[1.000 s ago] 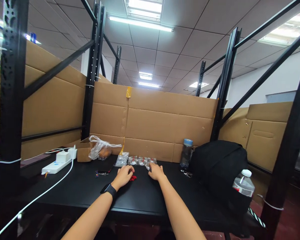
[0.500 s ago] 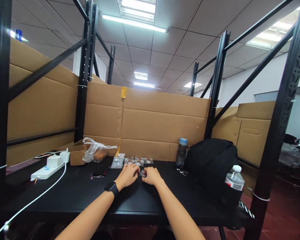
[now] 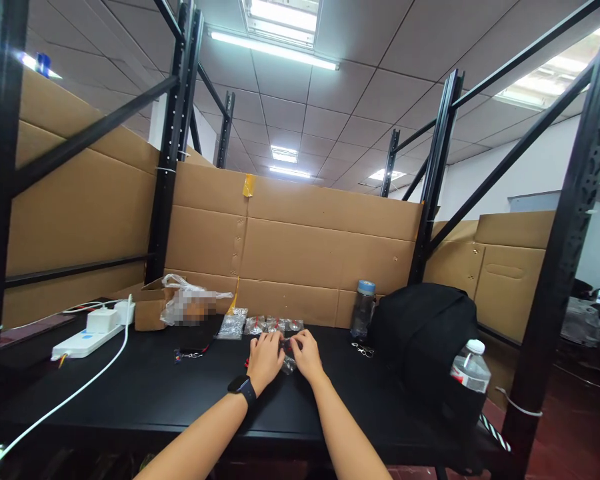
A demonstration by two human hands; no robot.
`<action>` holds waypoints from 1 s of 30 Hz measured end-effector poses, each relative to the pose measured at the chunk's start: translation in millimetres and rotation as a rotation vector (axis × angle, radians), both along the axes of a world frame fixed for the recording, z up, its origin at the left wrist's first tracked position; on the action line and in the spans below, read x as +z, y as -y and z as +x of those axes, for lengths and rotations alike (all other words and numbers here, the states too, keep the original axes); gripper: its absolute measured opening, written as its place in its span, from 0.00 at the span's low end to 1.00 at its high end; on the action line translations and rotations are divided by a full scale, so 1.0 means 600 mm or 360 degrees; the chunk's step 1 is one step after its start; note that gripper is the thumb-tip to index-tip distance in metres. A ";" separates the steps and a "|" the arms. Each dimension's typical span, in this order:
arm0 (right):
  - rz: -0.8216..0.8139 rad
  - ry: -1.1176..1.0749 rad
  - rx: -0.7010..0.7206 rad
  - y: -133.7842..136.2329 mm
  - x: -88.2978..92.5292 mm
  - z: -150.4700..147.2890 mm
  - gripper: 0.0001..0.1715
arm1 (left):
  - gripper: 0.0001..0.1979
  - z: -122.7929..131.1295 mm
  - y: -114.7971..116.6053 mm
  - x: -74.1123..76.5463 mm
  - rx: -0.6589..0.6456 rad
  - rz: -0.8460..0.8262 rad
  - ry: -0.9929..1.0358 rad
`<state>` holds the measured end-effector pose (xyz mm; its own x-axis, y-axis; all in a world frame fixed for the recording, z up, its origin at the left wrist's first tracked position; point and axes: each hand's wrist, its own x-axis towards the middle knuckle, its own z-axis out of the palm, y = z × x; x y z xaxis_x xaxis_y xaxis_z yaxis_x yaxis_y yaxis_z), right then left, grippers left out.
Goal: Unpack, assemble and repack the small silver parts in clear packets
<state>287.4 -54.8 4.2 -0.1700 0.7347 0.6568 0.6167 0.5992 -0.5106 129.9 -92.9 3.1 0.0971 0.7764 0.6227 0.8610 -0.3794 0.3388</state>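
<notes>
My left hand (image 3: 267,357), with a black watch (image 3: 242,389) on its wrist, and my right hand (image 3: 307,355) meet over the middle of the black table. Their fingertips are closed at the upper edge of a small clear plastic bag (image 3: 289,365), whose contents are too small to make out. A bit of something red (image 3: 247,363) shows at the left edge of my left hand. Just beyond my fingers lies a row of small clear bags (image 3: 255,325) with red marks, beside a larger clear bag (image 3: 233,324).
To the left are a white power strip (image 3: 87,341) with a cable, a small cardboard box (image 3: 149,313), a plastic bag (image 3: 180,307) and a dark pouch (image 3: 200,340). Rightward stand a bottle (image 3: 363,313), metal rings (image 3: 363,349) and a black backpack (image 3: 425,340). Cardboard walls (image 3: 305,247) enclose the table.
My hands have drawn slightly nearer to me, and more of the small bag shows between them. The red bit by my left hand has come into sight. The view has shifted slightly.
</notes>
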 end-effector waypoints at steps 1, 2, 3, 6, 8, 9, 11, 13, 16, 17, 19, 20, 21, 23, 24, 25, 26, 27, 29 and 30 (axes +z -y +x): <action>0.0009 -0.0033 0.0011 0.000 0.000 0.001 0.20 | 0.10 -0.002 0.001 0.000 -0.0003 -0.0024 -0.0008; 0.0006 -0.0061 0.0025 0.000 -0.001 0.002 0.21 | 0.11 -0.003 0.001 -0.001 -0.0006 -0.0043 -0.0021; -0.0003 -0.0091 0.0039 0.000 -0.001 0.003 0.22 | 0.12 -0.003 0.002 -0.002 -0.0007 -0.0056 -0.0038; -0.0017 -0.0235 0.0077 -0.002 -0.004 0.007 0.23 | 0.12 0.003 0.004 -0.007 -0.0016 -0.0064 -0.0098; -0.0004 -0.0341 0.0101 -0.005 -0.005 0.012 0.24 | 0.11 0.006 0.004 -0.011 -0.0022 -0.0043 -0.0102; 0.0007 -0.0378 0.0111 -0.006 -0.006 0.015 0.25 | 0.11 0.007 0.003 -0.012 -0.0023 -0.0032 -0.0085; 0.0028 -0.0416 0.0125 -0.010 -0.005 0.020 0.27 | 0.10 0.007 0.000 -0.015 -0.0037 -0.0016 -0.0021; 0.0054 -0.0444 0.0122 -0.012 -0.004 0.024 0.28 | 0.10 0.005 -0.003 -0.016 -0.0093 -0.0006 0.0057; 0.0096 -0.0592 0.0084 -0.014 -0.002 0.028 0.28 | 0.12 0.003 -0.006 -0.015 -0.0211 0.0049 0.0171; 0.0096 -0.0661 0.0076 -0.015 0.000 0.029 0.29 | 0.12 0.003 -0.006 -0.014 -0.0239 0.0077 0.0203; 0.0057 -0.0809 0.0089 -0.018 0.002 0.033 0.30 | 0.14 0.003 -0.008 -0.013 -0.0279 0.0119 0.0253; 0.0021 -0.0883 0.0108 -0.019 0.004 0.035 0.31 | 0.14 0.002 -0.009 -0.013 -0.0292 0.0135 0.0278; -0.0018 -0.0952 0.0135 -0.020 0.005 0.036 0.32 | 0.15 0.002 -0.010 -0.013 -0.0304 0.0148 0.0306; -0.0088 -0.1062 0.0210 -0.020 0.009 0.039 0.32 | 0.17 0.002 -0.013 -0.014 -0.0326 0.0163 0.0365; -0.0117 -0.1094 0.0255 -0.019 0.011 0.039 0.32 | 0.18 0.002 -0.014 -0.014 -0.0341 0.0163 0.0392; -0.0138 -0.1113 0.0299 -0.017 0.012 0.038 0.32 | 0.19 0.002 -0.014 -0.014 -0.0362 0.0157 0.0419; -0.0156 -0.1127 0.0339 -0.015 0.014 0.036 0.31 | 0.20 0.002 -0.014 -0.014 -0.0390 0.0146 0.0444; -0.0174 -0.1141 0.0375 -0.012 0.016 0.035 0.31 | 0.21 0.002 -0.014 -0.013 -0.0425 0.0133 0.0468; -0.0219 -0.1173 0.0431 -0.007 0.019 0.030 0.31 | 0.18 0.003 -0.013 -0.009 -0.0510 0.0122 0.0522; -0.0244 -0.1185 0.0454 -0.005 0.019 0.028 0.31 | 0.15 0.003 -0.012 -0.007 -0.0568 0.0122 0.0549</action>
<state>304.1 -51.7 15.7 0.0774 0.8201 0.5669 -0.0829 0.5720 -0.8161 131.7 -85.5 -1.4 0.1267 0.6833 0.7191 0.5155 -0.6647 0.5408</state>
